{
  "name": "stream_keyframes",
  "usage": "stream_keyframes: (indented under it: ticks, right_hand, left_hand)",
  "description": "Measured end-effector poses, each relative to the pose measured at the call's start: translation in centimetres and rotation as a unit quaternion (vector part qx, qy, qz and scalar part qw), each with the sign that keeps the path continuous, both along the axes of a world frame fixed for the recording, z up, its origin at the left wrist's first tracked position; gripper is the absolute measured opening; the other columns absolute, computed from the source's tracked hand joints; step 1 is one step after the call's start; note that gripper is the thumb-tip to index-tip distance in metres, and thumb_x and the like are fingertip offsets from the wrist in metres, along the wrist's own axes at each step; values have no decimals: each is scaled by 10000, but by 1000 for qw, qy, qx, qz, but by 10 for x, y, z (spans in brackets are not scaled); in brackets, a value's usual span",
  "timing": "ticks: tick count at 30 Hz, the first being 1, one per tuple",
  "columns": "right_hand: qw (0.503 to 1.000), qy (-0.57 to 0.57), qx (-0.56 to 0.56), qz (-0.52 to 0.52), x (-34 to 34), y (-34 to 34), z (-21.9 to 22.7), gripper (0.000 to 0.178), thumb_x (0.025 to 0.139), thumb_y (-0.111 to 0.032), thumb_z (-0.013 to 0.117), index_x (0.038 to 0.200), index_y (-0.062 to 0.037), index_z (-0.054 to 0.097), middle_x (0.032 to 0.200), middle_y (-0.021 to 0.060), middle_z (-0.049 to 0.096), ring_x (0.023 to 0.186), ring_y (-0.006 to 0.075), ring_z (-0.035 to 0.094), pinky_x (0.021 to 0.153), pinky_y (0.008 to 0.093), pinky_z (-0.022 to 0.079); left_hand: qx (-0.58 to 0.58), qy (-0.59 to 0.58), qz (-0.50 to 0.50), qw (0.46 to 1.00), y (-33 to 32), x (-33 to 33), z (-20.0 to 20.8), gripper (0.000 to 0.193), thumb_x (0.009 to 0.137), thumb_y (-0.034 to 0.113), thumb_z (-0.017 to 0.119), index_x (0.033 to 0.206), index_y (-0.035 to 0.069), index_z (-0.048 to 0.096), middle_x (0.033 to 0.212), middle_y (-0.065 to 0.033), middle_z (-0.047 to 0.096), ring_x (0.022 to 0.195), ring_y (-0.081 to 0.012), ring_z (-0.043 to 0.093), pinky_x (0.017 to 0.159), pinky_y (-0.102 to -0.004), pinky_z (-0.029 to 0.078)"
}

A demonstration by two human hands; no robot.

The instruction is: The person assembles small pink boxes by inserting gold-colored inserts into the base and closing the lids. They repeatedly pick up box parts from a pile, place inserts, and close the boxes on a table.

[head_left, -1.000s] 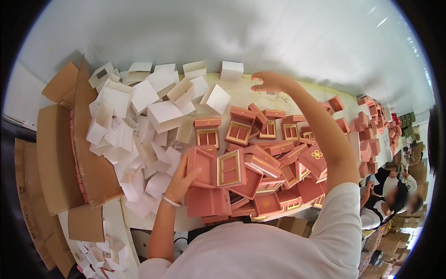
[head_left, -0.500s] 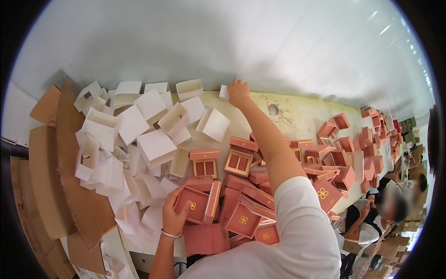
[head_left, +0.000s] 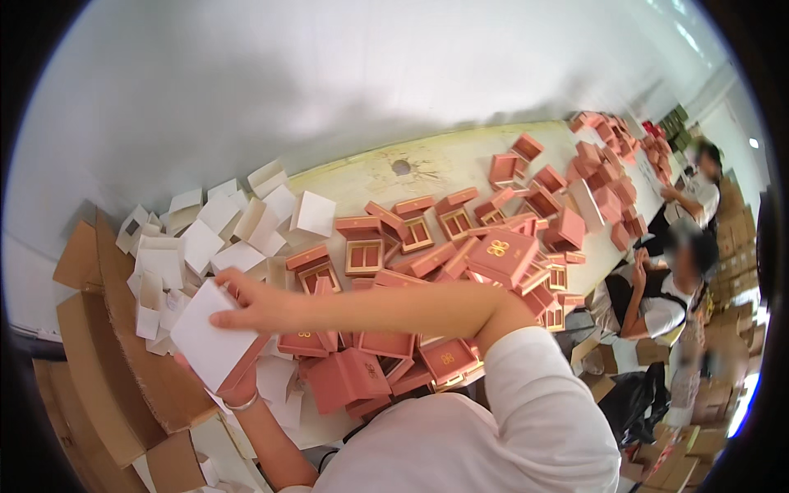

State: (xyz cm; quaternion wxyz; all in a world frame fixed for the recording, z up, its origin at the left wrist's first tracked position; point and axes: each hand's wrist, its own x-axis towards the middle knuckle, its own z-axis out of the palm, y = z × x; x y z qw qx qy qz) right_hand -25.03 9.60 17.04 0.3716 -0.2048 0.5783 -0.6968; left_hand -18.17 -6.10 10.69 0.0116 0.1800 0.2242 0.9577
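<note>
At the left side of the table, both my hands are on a white carton [head_left: 205, 338] and a pink box [head_left: 245, 371] pressed together. My right hand [head_left: 256, 306] reaches across from the right, its thumb on the carton's broad white face and its fingers closed at the top edge. From below, my left hand [head_left: 237, 393], with a bracelet at the wrist, grips the pink box, part of which shows along the carton's lower right edge. How far the box sits inside the carton is hidden. Several pink gift boxes [head_left: 349, 380] lie just right of my hands.
White open cartons [head_left: 160, 261] are piled at the table's left, beside a large brown cardboard box [head_left: 103, 378]. Pink boxes with gold-edged trays [head_left: 364, 257] spread across the middle and right. A pale wall [head_left: 329, 82] runs behind the table. Two people [head_left: 657, 287] work at the far right.
My right hand has come from the table's back edge to the left, bringing a white carton. My left hand has lifted the pink box leftward, where the two now meet. The view has swung.
</note>
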Motion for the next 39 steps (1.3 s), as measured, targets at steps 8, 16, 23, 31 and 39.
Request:
stream_keyframes:
  ticks: [8,16,23,31,39]
  right_hand:
    - [939,339,-14,-49,104,7,-11,760,760,-112,651,1400,-84,241,1188,192,499,1015,331,544,817,376,454]
    - [921,341,189,-14,134,27,-4,708,780,-190,640,1394,-157,288,1102,157,561,882,295,612,761,360,484]
    - [986,-12,106,130,137,74,-7,608,806,-435,639,1158,45,512,1101,130,559,1063,192,502,897,307,402]
    - [954,-296,39,-28,123,73,-33,476,774,-312,703,1049,57,579,902,84,630,780,128,615,672,248,493]
    - [970,-205,7,-134,84,64,-3,466,788,-292,682,1076,53,557,982,98,626,851,165,621,755,276,500]
  left_hand:
    - [-28,-41,-41,998,6,77,26,814,812,671,391,1418,164,201,1448,-168,223,1320,-390,229,1074,-533,184]
    - [2,-135,38,990,3,121,-12,750,810,593,499,1364,118,326,1371,-103,375,1244,-322,358,1036,-505,275]
    - [-36,-328,-298,896,13,195,-30,724,702,299,674,1278,-30,385,1224,-143,515,1074,-252,544,916,-387,451]
    - [42,-387,-305,869,30,185,-25,689,813,398,591,1316,-9,353,1263,-156,495,1126,-276,522,946,-405,429]
    - [-60,-288,-379,877,-10,154,12,680,823,381,586,1333,1,343,1291,-133,475,1158,-241,496,958,-387,414]
